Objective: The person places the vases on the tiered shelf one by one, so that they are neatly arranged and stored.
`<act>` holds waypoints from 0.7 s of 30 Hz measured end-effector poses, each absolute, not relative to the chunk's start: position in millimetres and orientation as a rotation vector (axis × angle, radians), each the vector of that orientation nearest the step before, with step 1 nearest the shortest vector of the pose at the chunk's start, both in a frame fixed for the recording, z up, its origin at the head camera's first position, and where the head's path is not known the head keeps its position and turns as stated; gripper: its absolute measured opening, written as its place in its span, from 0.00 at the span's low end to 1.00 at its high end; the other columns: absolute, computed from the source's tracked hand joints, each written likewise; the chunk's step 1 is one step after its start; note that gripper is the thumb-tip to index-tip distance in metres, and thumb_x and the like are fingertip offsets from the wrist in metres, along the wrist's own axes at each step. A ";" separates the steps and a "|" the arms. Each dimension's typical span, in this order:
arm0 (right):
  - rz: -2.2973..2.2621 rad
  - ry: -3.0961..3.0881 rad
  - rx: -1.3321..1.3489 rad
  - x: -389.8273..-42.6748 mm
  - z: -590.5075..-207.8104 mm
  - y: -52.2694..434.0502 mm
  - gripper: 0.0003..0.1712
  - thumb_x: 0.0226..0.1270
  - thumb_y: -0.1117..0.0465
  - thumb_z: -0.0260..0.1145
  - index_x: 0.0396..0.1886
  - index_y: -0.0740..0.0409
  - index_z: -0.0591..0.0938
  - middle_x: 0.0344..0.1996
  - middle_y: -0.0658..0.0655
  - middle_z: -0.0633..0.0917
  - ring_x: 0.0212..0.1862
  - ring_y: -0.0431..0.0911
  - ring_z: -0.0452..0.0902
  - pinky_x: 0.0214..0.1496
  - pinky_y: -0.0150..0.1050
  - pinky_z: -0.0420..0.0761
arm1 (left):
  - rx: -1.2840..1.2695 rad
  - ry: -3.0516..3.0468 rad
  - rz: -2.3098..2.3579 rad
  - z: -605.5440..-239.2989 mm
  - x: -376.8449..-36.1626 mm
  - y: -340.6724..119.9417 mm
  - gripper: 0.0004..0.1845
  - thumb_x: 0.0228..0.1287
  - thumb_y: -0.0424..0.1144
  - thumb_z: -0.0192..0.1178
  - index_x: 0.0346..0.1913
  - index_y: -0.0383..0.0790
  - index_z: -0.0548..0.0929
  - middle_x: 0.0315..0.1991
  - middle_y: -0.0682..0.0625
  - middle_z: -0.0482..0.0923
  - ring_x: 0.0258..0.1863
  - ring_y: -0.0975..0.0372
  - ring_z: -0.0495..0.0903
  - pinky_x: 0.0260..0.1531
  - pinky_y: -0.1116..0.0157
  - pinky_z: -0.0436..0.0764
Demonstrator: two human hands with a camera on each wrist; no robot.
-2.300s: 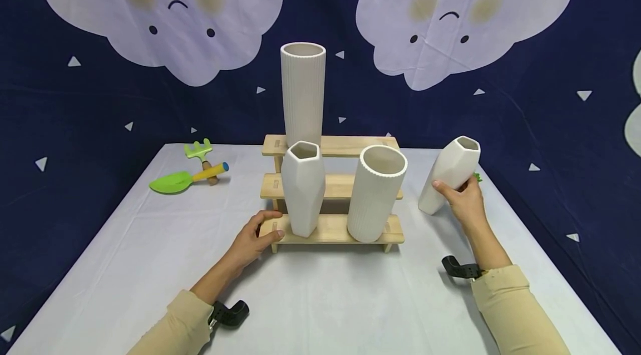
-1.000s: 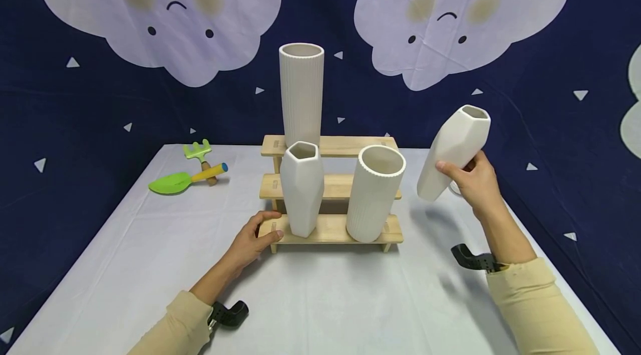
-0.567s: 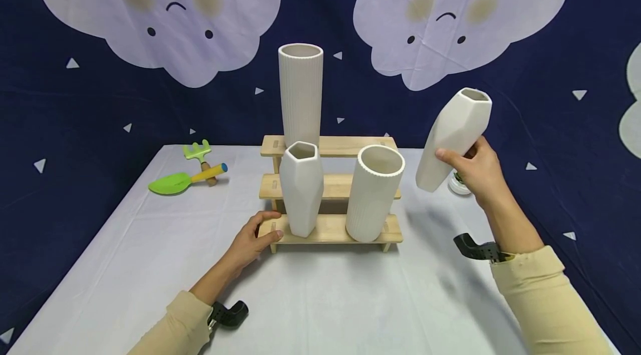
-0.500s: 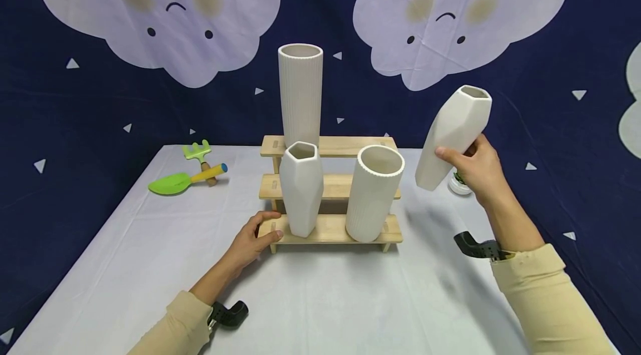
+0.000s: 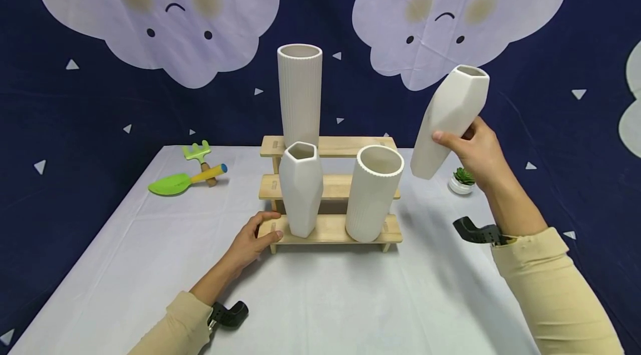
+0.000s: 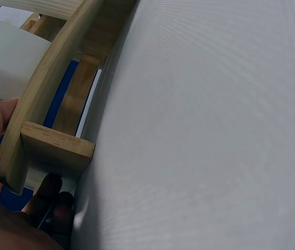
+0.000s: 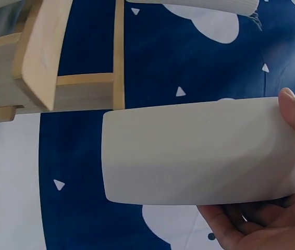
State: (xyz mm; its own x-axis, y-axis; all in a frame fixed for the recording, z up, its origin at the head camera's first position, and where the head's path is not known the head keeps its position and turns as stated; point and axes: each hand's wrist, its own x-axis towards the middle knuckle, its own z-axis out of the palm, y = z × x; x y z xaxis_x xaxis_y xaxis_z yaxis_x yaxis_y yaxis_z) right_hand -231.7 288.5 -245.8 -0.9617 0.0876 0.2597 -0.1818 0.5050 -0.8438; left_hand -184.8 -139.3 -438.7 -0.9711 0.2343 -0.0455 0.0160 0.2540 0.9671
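Note:
My right hand [image 5: 473, 152] grips a white faceted vase [image 5: 449, 119] in the air, tilted, to the right of the wooden three-step shelf [image 5: 330, 229]; the right wrist view shows the vase [image 7: 199, 151] in my fingers [image 7: 293, 120]. My left hand [image 5: 252, 241] holds the left end of the shelf's bottom step [image 6: 43, 125], thumb on top. On that step stand a second faceted vase [image 5: 301, 188] and a ribbed vase [image 5: 373, 192]. A tall ribbed vase [image 5: 299, 94] stands on the top step.
A green toy shovel [image 5: 182, 179] and a toy rake [image 5: 200, 153] lie at the back left of the white table [image 5: 325, 299]. A small potted succulent [image 5: 462, 180] stands at the right, below the raised vase. A dark cloud-print backdrop hangs behind.
My right hand has lifted the faceted vase off the table, up and slightly left, which uncovered the small succulent. My left hand has stayed on the shelf.

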 end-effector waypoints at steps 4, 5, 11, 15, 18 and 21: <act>1.467 -2.466 0.100 -234.3 -240.3 285.0 0.43 0.59 0.49 0.68 0.70 0.52 0.59 0.60 0.58 0.70 0.58 0.46 0.69 0.63 0.54 0.68 | 0.239 2.341 1.799 -439.1 -185.0 -139.4 0.25 0.61 0.41 0.62 0.61 0.44 0.70 0.54 0.39 0.67 0.43 0.59 0.72 0.39 0.66 0.75; 1.470 -2.463 0.104 -235.0 -239.3 284.2 0.42 0.59 0.50 0.68 0.69 0.52 0.59 0.60 0.57 0.71 0.58 0.46 0.69 0.62 0.53 0.69 | 0.240 2.340 1.799 -439.2 -184.9 -139.4 0.25 0.61 0.41 0.62 0.61 0.44 0.70 0.54 0.39 0.67 0.43 0.59 0.72 0.39 0.66 0.75; 1.467 -2.453 0.121 -240.1 -233.7 279.2 0.41 0.59 0.50 0.68 0.68 0.53 0.61 0.57 0.54 0.73 0.57 0.44 0.71 0.63 0.52 0.68 | 0.238 2.340 1.801 -439.1 -184.6 -139.6 0.25 0.61 0.41 0.62 0.61 0.44 0.70 0.54 0.39 0.67 0.43 0.59 0.72 0.39 0.66 0.75; 1.496 -2.451 0.132 -243.2 -229.2 275.2 0.41 0.59 0.50 0.68 0.68 0.53 0.61 0.58 0.55 0.72 0.58 0.46 0.70 0.64 0.53 0.67 | 0.237 2.347 1.795 -438.9 -184.4 -139.4 0.25 0.61 0.41 0.62 0.61 0.44 0.70 0.55 0.39 0.67 0.44 0.59 0.72 0.39 0.67 0.75; 1.521 -2.444 0.141 -245.6 -226.0 271.3 0.41 0.59 0.49 0.69 0.68 0.52 0.61 0.59 0.56 0.71 0.59 0.47 0.69 0.65 0.53 0.67 | 0.237 2.349 1.795 -438.6 -184.5 -139.3 0.25 0.61 0.41 0.62 0.61 0.44 0.70 0.55 0.39 0.67 0.44 0.59 0.72 0.39 0.66 0.75; 1.539 -2.435 0.153 -248.4 -223.3 267.2 0.42 0.58 0.50 0.69 0.69 0.52 0.61 0.60 0.56 0.71 0.60 0.48 0.69 0.66 0.54 0.66 | 0.237 2.349 1.796 -438.6 -184.7 -139.3 0.25 0.61 0.41 0.62 0.61 0.44 0.70 0.55 0.39 0.67 0.44 0.59 0.72 0.39 0.66 0.75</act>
